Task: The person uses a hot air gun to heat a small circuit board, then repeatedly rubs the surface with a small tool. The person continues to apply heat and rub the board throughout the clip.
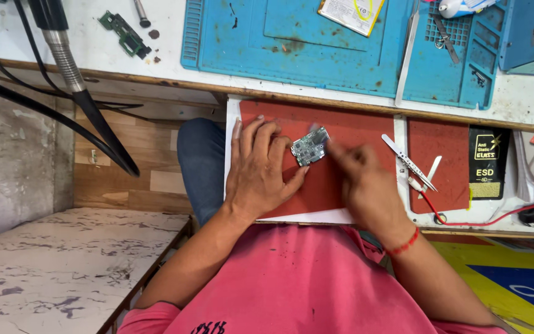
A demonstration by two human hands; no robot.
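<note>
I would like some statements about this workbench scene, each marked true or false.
1. The left hand rests flat on the red mat. True.
2. The small circuit board lies on the blue mat. False: it is on the red mat.
3. The tweezers lie to the right of the right hand. True.
4. The right hand holds the tweezers. False: they lie apart from it.

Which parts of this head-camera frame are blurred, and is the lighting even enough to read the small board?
In the head view, the right hand is smeared by motion blur at its fingertips; the left hand and the small green-grey circuit board it steadies on the red rubber mat look sharp. Lighting is soft and even, without hard shadows or glare; the view bends slightly toward the edges.
</note>
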